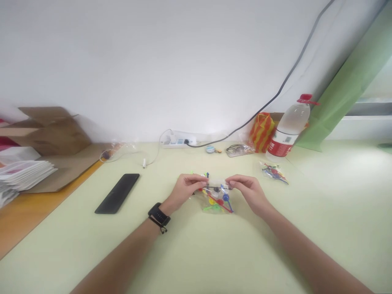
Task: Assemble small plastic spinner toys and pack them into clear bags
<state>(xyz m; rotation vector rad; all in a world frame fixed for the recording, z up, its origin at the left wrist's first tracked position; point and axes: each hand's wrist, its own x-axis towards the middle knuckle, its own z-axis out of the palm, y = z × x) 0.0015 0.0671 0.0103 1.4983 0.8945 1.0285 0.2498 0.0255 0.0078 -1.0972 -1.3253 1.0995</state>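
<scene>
A clear plastic bag (213, 209) with colourful plastic pieces in it, red, blue, yellow, green and black, hangs between my hands just over the table. My left hand (187, 188), with a black watch (159, 214) on its wrist, pinches the bag's upper left edge. At the upper right edge, the thumb and fingertips of my right hand (247, 191) are pressed together on the plastic. More coloured bits show behind my left fingers, partly hidden. To the right lies a second clear bag of coloured pieces (275, 172).
A black phone-like slab (117, 193) lies left on the pale green table (196, 253). Along the wall are a power strip (179, 139), glasses (237, 150), a striped bag (262, 131) and a large bottle (288, 130). Cardboard (55, 130) and stacked white trays (24, 174) stand far left.
</scene>
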